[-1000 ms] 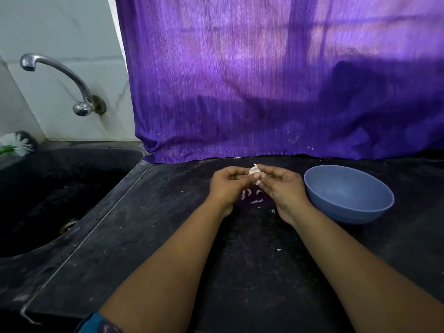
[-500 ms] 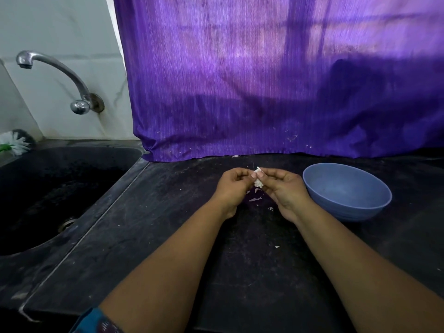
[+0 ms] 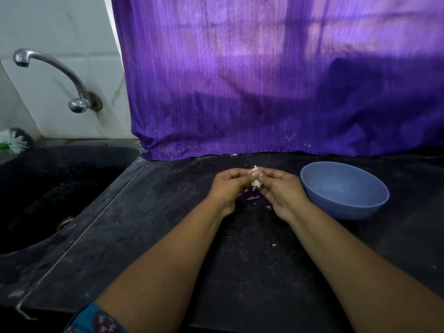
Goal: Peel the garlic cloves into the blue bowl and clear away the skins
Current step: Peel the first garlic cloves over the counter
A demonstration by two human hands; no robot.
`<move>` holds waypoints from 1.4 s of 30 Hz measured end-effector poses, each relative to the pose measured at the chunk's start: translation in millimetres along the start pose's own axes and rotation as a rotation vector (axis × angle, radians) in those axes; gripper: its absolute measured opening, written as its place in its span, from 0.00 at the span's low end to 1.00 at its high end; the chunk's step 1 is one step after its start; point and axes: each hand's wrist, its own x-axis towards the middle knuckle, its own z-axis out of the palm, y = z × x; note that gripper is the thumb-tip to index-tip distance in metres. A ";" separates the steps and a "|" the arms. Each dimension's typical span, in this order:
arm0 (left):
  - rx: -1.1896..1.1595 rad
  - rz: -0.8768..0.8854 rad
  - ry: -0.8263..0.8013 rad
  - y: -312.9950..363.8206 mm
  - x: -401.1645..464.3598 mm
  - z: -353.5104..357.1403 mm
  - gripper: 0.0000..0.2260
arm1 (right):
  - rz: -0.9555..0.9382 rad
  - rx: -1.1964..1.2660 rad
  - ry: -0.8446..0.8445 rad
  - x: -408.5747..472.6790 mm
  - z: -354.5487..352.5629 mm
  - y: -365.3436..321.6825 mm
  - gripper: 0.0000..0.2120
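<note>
Both hands meet just above the counter (image 3: 168,236), at about 12 o'clock from frame centre. Left hand (image 3: 229,188): fingers curled in, thumb and forefinger tips pinching the garlic clove (image 3: 255,181). Right hand (image 3: 281,191): fingers also curled, thumb and forefinger tips on the same clove from the 3 o'clock side. The two thumbnails are touching or nearly touching over it.

Clove is small and white, mostly hidden by the fingertips. A flap of papery skin sticks up at 12 o'clock of the pinch, and more white shows at 6 o'clock. Can't tell how much of it is peeled.

Blue bowl (image 3: 343,203) sits on the counter at 3 o'clock of the right hand, just beside the wrist, not touching. Nothing visible on the part of its inside that shows.

Loose skins (image 3: 251,197) lie on the counter directly under the hands, with a few more flakes at 6 o'clock of the right hand and one scrap at the curtain hem.

Purple curtain (image 3: 264,92) hangs across the back, 12 o'clock, hem resting on the counter. Dark sink (image 3: 60,188) at 9 o'clock, tap (image 3: 55,75) above it at 10 o'clock, a white-bristled brush (image 3: 14,143) at the sink's far left edge. A patterned blue sleeve (image 3: 96,320) shows at 7 o'clock.
</note>
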 end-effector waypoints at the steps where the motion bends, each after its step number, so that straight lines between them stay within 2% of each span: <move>1: -0.010 -0.009 -0.004 -0.3 0.1 -0.2 0.09 | 0.001 -0.004 0.009 0.0 -0.6 0.4 0.06; 4: -0.033 -0.035 -0.015 0.6 0.5 0.0 0.09 | -0.026 -0.060 0.056 3.3 -2.1 3.6 0.05; 9: 0.072 -0.007 -0.019 4.0 -1.4 -0.3 0.12 | -0.188 -0.422 0.148 9.7 -0.4 9.5 0.07; 14: 0.092 0.000 -0.008 6.3 0.0 -5.1 0.11 | -0.189 -0.515 0.157 11.1 -2.7 7.8 0.09; 18: 0.123 -0.017 0.009 3.8 1.0 -5.4 0.10 | -0.254 -0.880 0.200 8.5 -4.3 4.4 0.10; 22: 0.146 -0.020 0.052 3.0 4.5 -7.4 0.10 | -0.267 -1.062 0.234 9.6 -7.9 -0.7 0.14; 26: 0.197 0.002 0.085 0.9 6.1 -7.6 0.09 | -0.295 -1.142 0.200 6.8 -7.8 -4.1 0.05; 29: 0.204 0.002 0.080 -0.2 6.9 -6.7 0.09 | -0.357 -1.109 0.175 5.6 -5.9 -1.3 0.05; 31: 0.198 0.003 0.067 -1.0 6.3 -5.0 0.09 | -0.413 -1.032 0.151 5.3 -4.4 0.4 0.09; 33: 0.178 0.017 0.034 -2.1 4.8 -2.6 0.09 | -0.422 -0.921 0.121 4.6 -2.7 2.9 0.08; 40: 0.006 -0.032 -0.013 2.9 2.3 -1.0 0.13 | -0.106 -0.325 0.074 11.0 -2.9 6.2 0.04; 42: 0.001 -0.040 0.017 0.6 2.3 0.4 0.15 | -0.054 -0.254 0.064 10.5 -2.1 7.1 0.03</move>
